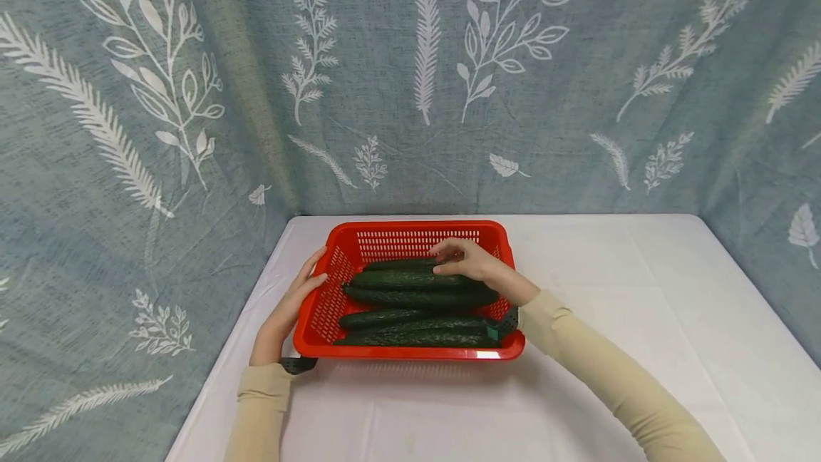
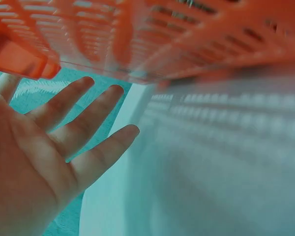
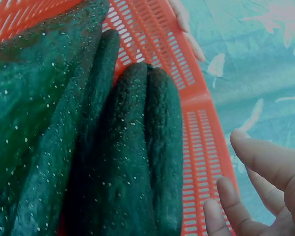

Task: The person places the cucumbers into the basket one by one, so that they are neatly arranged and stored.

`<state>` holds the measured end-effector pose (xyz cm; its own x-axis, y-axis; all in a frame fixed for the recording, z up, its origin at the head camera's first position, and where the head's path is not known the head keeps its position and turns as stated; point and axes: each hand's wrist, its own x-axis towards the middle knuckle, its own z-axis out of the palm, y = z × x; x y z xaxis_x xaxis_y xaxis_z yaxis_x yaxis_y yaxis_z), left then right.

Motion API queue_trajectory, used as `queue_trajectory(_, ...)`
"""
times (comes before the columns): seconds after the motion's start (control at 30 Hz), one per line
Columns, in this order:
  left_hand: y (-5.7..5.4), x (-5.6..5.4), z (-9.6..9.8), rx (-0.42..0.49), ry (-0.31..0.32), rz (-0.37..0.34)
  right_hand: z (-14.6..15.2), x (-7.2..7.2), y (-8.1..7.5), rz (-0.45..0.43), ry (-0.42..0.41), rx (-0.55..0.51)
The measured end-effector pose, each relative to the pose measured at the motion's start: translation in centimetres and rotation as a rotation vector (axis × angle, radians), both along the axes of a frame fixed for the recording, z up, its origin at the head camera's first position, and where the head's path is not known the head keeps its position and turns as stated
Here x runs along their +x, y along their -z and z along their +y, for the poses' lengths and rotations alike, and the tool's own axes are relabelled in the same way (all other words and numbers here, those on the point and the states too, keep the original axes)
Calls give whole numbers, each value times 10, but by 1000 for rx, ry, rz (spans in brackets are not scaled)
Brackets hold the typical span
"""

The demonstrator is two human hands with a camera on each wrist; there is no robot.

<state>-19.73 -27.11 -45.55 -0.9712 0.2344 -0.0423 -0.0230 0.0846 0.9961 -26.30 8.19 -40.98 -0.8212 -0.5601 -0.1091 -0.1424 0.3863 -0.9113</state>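
A red plastic basket (image 1: pixel 410 352) with slotted walls holds several long dark green cucumbers (image 1: pixel 420 299), lying side by side. My left hand (image 1: pixel 288 310) is at the basket's left side, its fingertips at the rim. In the left wrist view that hand's fingers (image 2: pixel 86 125) are straight and spread beside the slotted wall (image 2: pixel 211 34). Over the back cucumbers is my right hand (image 1: pixel 471 262), fingers loosely bent and nothing between them. The right wrist view has bumpy cucumbers (image 3: pixel 120 152) up close, with the right hand's thumb and fingers (image 3: pixel 265 157) apart from them.
The basket stands on a white-covered table (image 1: pixel 603 291), near its back left. Blue-green curtains (image 1: pixel 385 77) with white leaf patterns hang behind the table and along both sides. More white tabletop extends to the right and in front of the basket.
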Motion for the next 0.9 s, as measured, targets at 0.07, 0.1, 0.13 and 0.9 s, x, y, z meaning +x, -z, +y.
queue_trajectory(0.07,0,-2,-4,-73,11,20,2,0,-1,1,-1,-11)
queue_trajectory(0.1,-1,-3,-5,-108,18,32,3,0,-3,2,-4,-15)
queue_trajectory(0.13,-2,-4,-7,-138,22,39,4,0,-4,7,-6,-20)
queue_trajectory(0.9,-45,-36,-19,-479,188,135,44,-18,-27,140,-43,-12)
